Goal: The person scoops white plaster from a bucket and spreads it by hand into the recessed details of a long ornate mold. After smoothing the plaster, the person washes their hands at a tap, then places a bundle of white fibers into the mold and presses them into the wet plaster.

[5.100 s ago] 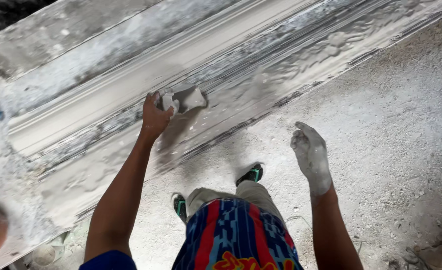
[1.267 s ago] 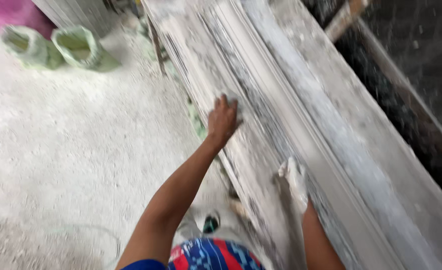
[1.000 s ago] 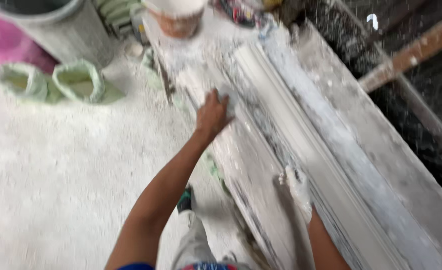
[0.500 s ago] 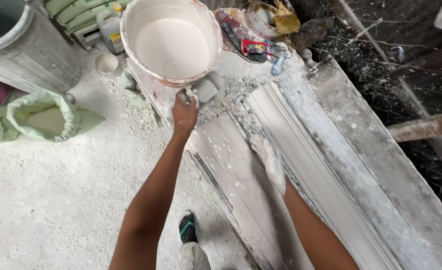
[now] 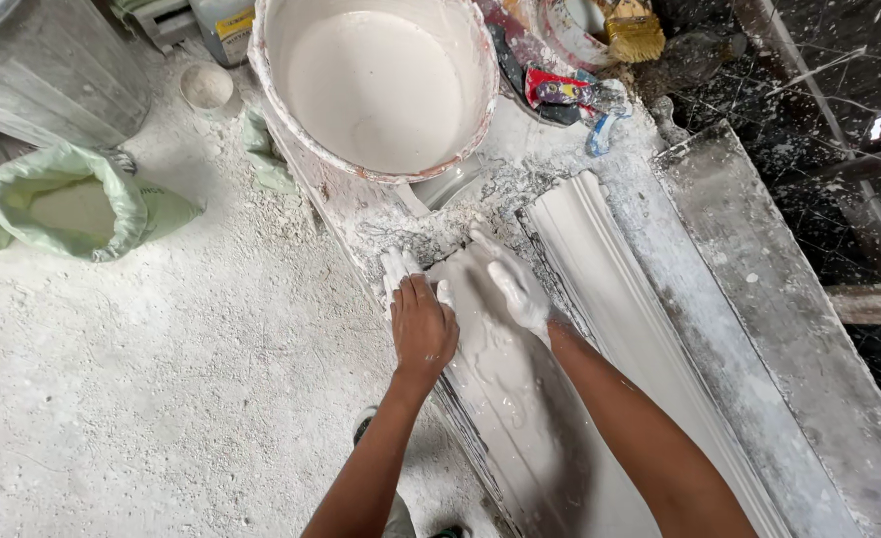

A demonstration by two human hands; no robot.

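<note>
Head view: left hand lies flat, fingers together, on the wet plaster moulding at centre; right hand (plaster-coated) rests open beside it. White bucket stands at 12 o'clock.

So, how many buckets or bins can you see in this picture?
2. A white bucket of plaster stands at the top middle; a grey bin is at the top left corner. Others may be outside the view.
</note>
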